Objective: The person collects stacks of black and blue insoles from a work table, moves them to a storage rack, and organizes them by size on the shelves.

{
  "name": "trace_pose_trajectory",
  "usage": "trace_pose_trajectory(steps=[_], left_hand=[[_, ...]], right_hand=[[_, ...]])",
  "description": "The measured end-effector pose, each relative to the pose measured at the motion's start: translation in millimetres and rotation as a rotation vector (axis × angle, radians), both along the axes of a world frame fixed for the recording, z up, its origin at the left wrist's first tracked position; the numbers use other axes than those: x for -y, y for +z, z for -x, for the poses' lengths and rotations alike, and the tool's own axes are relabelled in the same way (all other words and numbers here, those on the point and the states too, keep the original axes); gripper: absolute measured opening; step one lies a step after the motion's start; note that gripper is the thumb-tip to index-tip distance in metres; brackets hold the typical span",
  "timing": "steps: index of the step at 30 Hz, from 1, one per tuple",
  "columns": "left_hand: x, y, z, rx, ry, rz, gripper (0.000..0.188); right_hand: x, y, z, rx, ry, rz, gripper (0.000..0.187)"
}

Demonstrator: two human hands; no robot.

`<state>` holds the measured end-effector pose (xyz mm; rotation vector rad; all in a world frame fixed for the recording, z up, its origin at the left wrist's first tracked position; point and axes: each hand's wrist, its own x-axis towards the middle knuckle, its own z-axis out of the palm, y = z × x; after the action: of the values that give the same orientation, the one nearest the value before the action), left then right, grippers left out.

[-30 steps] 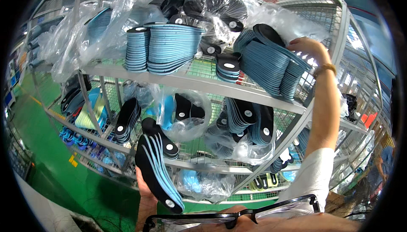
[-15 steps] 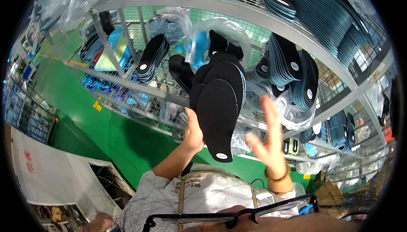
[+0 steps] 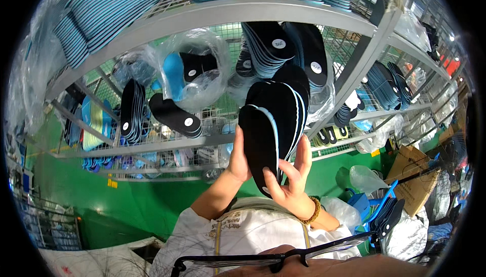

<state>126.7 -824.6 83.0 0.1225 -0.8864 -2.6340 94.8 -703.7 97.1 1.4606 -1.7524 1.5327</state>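
A fanned stack of black shoe insoles with light blue edges (image 3: pixel 276 120) stands upright in front of me, held in both hands. My left hand (image 3: pixel 239 158) grips the stack's left edge from behind. My right hand (image 3: pixel 288 181), with a bead bracelet on its wrist, has its fingers spread over the stack's lower right end and its thumb on the front. Behind the stack stands a grey wire shelf rack (image 3: pixel 283 14) loaded with more insoles.
Black and blue insole stacks (image 3: pixel 134 112) and clear plastic bags of insoles (image 3: pixel 195 69) fill the shelves. A green floor (image 3: pixel 126 206) lies below. Cardboard boxes (image 3: pixel 412 176) and a blue cart (image 3: pixel 377 203) stand at right. A wire cage (image 3: pixel 50 226) is at lower left.
My view has tilted down the rack. My right hand came off the top-shelf insoles, dropped, and closed onto the stack that my left hand holds upright.
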Motion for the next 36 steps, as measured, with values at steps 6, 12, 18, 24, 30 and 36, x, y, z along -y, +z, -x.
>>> trace_pose_trajectory(steps=[6, 12, 18, 24, 30, 36], left_hand=[[19.0, -27.3, -16.0, -0.242, -0.365, -0.098, 0.048], [16.0, -66.4, -44.0, 0.013, -0.124, -0.087, 0.035], [10.4, -29.6, -132.9, -0.042, 0.606, -0.072, 0.065], [38.6, 15.4, -290.1, 0.848, 0.841, 0.774, 0.06], [-15.0, 180.8, -363.5, -0.504, 0.696, 1.034, 0.047], [-60.0, 172.9, -409.0, -0.599, 0.677, 1.084, 0.042]], right_hand=[[9.4, -21.9, 13.0, 0.173, 0.263, 0.238, 0.027], [23.7, -44.7, 12.2, 0.507, 0.601, 0.076, 0.035], [99.6, -41.2, -45.0, 0.819, 1.124, -0.184, 0.032], [150.9, -33.7, -116.2, 1.393, 1.417, -0.442, 0.03], [208.5, -32.8, -177.7, 1.336, 1.503, -0.445, 0.032], [247.8, -26.4, -239.0, 1.314, 1.674, -0.496, 0.033]])
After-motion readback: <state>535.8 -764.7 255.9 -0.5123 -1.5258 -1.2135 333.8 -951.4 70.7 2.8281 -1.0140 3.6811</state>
